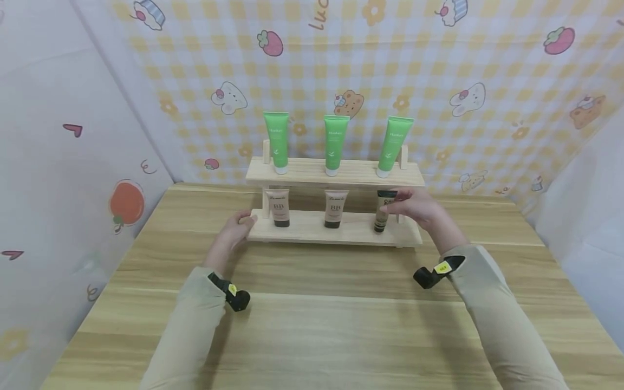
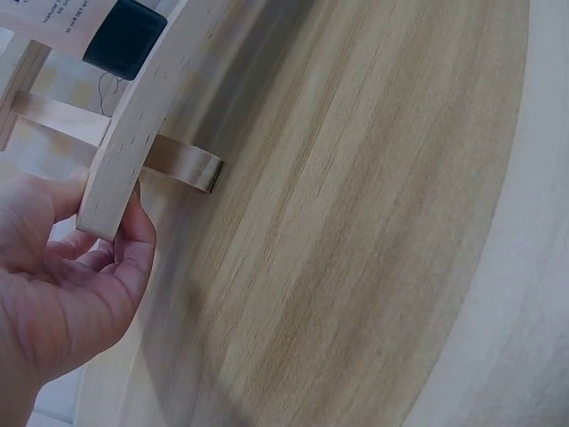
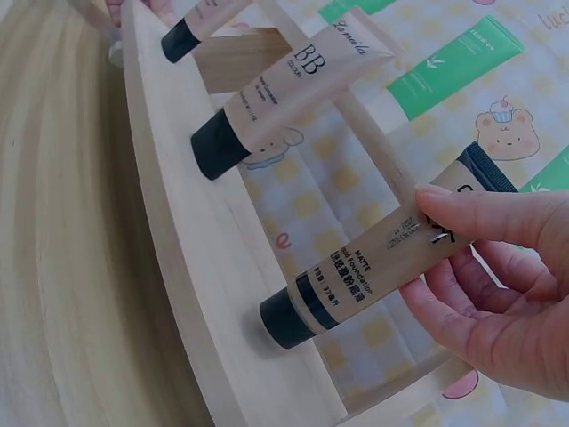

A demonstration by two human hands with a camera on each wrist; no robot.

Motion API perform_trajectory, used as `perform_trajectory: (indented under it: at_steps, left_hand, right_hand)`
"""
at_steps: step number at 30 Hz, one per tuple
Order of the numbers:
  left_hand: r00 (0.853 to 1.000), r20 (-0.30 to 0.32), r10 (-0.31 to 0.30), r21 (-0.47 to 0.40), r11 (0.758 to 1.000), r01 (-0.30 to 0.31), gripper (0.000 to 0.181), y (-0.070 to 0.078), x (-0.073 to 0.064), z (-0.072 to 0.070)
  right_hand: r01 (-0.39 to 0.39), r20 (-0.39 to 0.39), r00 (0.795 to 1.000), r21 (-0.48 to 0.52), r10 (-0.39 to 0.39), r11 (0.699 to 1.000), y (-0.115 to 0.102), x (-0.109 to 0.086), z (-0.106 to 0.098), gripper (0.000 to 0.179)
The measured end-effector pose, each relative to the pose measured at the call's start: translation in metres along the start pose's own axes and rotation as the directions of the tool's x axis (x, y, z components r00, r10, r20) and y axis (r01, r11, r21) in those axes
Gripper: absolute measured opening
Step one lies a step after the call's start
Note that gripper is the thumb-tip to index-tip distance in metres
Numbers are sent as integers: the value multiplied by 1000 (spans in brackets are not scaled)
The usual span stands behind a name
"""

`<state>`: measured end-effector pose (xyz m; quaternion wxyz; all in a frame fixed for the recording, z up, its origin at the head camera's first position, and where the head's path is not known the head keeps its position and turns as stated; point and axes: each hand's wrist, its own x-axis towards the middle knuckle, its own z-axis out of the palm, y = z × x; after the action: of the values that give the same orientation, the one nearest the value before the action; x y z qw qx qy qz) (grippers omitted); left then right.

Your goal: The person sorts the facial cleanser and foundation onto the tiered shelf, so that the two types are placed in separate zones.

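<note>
In the right wrist view my right hand (image 3: 498, 285) pinches a tan foundation tube (image 3: 364, 267) with a black cap. Its cap end is down at the lower board of a two-tier wooden rack (image 1: 312, 234), near the right end. My left hand (image 1: 236, 227) grips the left end of that lower board, thumb on top and fingers beneath in the left wrist view. Two pale pink BB cream tubes (image 1: 334, 208) stand cap-down on the same board, one at the left and one in the middle. Three green tubes (image 1: 334, 143) stand along the upper board (image 1: 302, 170).
The rack stands at the back of a wood-grain table (image 1: 312, 325), close to a yellow checked cloth backdrop (image 1: 312, 70). A white sheet (image 1: 44, 162) hangs on the left side. Black wrist cameras (image 1: 236, 297) are strapped over both sleeves.
</note>
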<state>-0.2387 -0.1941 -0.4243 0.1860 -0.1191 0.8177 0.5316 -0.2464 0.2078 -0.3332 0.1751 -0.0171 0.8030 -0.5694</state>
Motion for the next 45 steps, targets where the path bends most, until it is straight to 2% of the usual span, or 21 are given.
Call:
perform_trajectory:
  at_steps: [12, 22, 28, 32, 34, 35, 37, 39, 42, 45]
  left_hand:
    - [1000, 17, -15, 7, 1000, 15, 60, -1, -3, 2]
    - [1000, 15, 15, 7, 1000, -15, 60, -3, -3, 0]
    - [1000, -21, 20, -16, 1000, -21, 59, -5, 0, 0]
    - [999, -49, 20, 1, 1000, -20, 58, -6, 2, 1]
    - [998, -61, 16, 7, 1000, -15, 58, -6, 3, 1]
    - [998, -68, 14, 17, 1000, -13, 58, -7, 3, 1]
    - [996, -86, 17, 36, 999, -14, 57, -7, 5, 2]
    - [993, -116, 34, 75, 997, -25, 54, -6, 6, 3]
    - [982, -172, 81, 144, 988, -56, 50, -5, 8, 6]
    - [967, -201, 157, 234, 966, -108, 46, -4, 8, 6]
  right_hand:
    - [12, 10, 1000, 39, -13, 999, 5, 3, 2, 32]
    - [8, 51, 999, 86, -12, 996, 13, 5, 2, 32]
    - [18, 83, 996, 99, -27, 995, 17, 7, 2, 27]
    - [71, 117, 990, 65, -78, 995, 18, 7, 2, 23]
    - [75, 119, 990, 28, -78, 997, 19, 8, 3, 28]
    - [73, 120, 990, 2, -72, 997, 20, 8, 4, 33]
    - [27, 102, 995, -26, -25, 999, 22, 10, 6, 48]
    - [-22, 68, 997, -87, 28, 996, 24, 12, 8, 54]
    - [-69, 46, 996, -113, 75, 991, 27, 16, 10, 54]
    - [-78, 46, 996, -96, 83, 992, 29, 19, 10, 52]
